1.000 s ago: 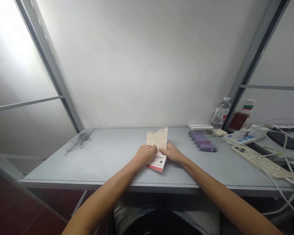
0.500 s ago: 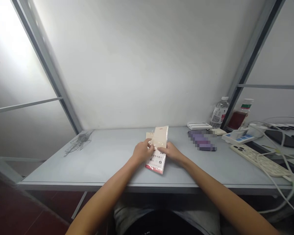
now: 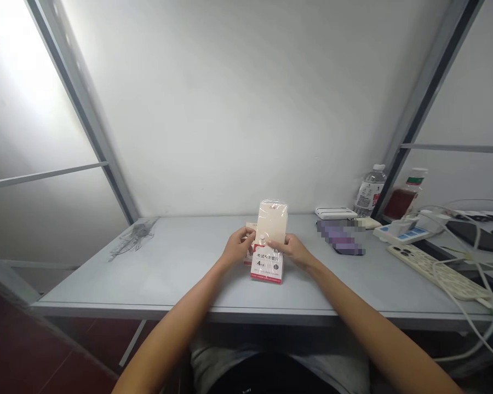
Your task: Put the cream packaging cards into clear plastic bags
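A clear plastic ruler set packet (image 3: 271, 221) with a cream upper part and a white, red-edged label stands tilted up over the desk, front towards me. My right hand (image 3: 298, 253) grips its right edge, thumb across the front. My left hand (image 3: 239, 246) is curled at its left edge, with thumb and fingertips closed against it. Behind the packet, partly hidden by it and by my left fingers, is a second cream-and-red piece (image 3: 248, 261); whether it is a separate packet I cannot tell.
On the grey desk (image 3: 181, 262) at right lie a blurred purple item (image 3: 340, 238), a white box-like item (image 3: 336, 213), a phone in a patterned case (image 3: 435, 271) and a power strip (image 3: 406, 232) with cables. Two bottles, one clear (image 3: 370, 189) and one with red contents (image 3: 405, 197), stand behind.
The packet has turned to face me more squarely and shifted slightly right, its top rising. My right hand has moved a little right with it; my left fingers have shifted at its left edge.
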Demonstrator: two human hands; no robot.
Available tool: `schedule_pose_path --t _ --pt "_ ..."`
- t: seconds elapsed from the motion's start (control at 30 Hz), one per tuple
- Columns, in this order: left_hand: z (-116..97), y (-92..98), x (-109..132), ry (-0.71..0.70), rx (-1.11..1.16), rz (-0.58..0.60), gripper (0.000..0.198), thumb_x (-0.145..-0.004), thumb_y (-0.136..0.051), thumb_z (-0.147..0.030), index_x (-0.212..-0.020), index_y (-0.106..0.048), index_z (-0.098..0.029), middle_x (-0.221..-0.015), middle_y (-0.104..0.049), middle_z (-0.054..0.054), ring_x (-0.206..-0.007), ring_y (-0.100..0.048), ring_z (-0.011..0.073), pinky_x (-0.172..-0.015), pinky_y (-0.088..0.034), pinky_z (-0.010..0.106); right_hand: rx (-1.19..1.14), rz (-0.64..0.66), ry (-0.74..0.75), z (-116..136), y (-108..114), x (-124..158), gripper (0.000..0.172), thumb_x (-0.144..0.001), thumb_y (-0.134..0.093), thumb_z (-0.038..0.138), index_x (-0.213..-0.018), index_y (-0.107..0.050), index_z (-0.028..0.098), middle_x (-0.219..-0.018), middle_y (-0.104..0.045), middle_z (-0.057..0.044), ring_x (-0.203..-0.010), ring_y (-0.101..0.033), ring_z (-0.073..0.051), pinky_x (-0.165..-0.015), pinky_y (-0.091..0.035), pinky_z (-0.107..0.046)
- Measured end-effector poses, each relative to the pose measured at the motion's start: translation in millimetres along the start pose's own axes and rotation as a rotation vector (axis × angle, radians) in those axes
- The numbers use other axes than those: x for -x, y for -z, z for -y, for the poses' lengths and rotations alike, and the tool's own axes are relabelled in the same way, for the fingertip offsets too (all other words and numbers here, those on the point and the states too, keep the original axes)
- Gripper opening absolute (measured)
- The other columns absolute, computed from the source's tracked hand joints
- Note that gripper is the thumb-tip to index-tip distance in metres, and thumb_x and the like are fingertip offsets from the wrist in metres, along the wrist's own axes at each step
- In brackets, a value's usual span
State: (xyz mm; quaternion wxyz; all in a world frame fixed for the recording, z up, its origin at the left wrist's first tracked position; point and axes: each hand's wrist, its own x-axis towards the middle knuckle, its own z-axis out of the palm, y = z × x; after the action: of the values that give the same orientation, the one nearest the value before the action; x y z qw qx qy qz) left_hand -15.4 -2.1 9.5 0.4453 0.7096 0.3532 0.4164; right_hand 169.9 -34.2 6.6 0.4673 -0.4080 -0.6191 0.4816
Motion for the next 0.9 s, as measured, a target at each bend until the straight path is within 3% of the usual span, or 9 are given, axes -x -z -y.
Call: schedule_pose_path --t 0.33,0.47,0.6,0.77,0.9 --pt "-0.5 0.4 0.4 0.037 0.067 0.054 0.033 -0.079 -0.045 -0.050 -0.079 -0.050 -0.017 -0.060 -0.054 -0.002 -0.045 -0.049 0.0068 -0.041 -0.037 0.017 0.028 0.073 -0.011 5.9 -0.8 4.7 0.043 -0.066 -0.064 0.046 -0.093 -0.065 0.012 -0.090 -0.069 -0.011 -0.082 -0.063 -0.026 -0.071 -0.048 -0.035" --pt "-2.9 -1.3 1.9 0.039 0.087 0.027 0.033 -0.073 -0.053 -0.049 -0.078 -0.051 -0.016 -0.064 -0.053 -0.002 -0.045 -0.047 0.0053 -0.040 -0.037 0.017 0.045 0.109 -0.008 5.6 -1.0 5.4 0.043 -0.066 -0.065 0.047 -0.092 -0.065 0.012 -0.089 -0.069 -0.010 -0.080 -0.063 -0.025 -0.068 -0.048 -0.034" --pt "-2.0 -1.5 1.7 0.087 0.097 0.077 0.033 -0.069 -0.059 -0.047 -0.074 -0.052 -0.015 -0.062 -0.054 -0.001 -0.047 -0.048 0.0064 -0.041 -0.037 0.018 0.065 0.102 -0.017 3.6 -2.7 5.0 0.042 -0.070 -0.060 0.049 -0.090 -0.063 0.012 -0.087 -0.068 -0.009 -0.077 -0.063 -0.022 -0.066 -0.047 -0.031" --pt "0.0 2.5 -2.4 0.103 0.056 -0.069 0.032 -0.070 -0.058 -0.046 -0.072 -0.052 -0.015 -0.062 -0.057 0.001 -0.050 -0.050 0.0082 -0.046 -0.039 0.020 0.121 -0.014 -0.044 -1.5 -2.6 0.1 0.042 -0.073 -0.051 0.057 -0.071 -0.058 0.015 -0.065 -0.064 -0.004 -0.055 -0.057 -0.015 -0.050 -0.041 -0.025" --pt "-0.8 4.1 -5.0 0.077 0.064 -0.199 0.029 -0.070 -0.058 -0.043 -0.066 -0.049 -0.015 -0.061 -0.056 0.000 -0.052 -0.051 0.0091 -0.048 -0.039 0.020 0.211 -0.122 -0.004 -3.9 1.3 -4.8 0.043 -0.075 -0.046 0.057 -0.062 -0.053 0.017 -0.052 -0.057 0.000 -0.045 -0.050 -0.012 -0.049 -0.040 -0.025"
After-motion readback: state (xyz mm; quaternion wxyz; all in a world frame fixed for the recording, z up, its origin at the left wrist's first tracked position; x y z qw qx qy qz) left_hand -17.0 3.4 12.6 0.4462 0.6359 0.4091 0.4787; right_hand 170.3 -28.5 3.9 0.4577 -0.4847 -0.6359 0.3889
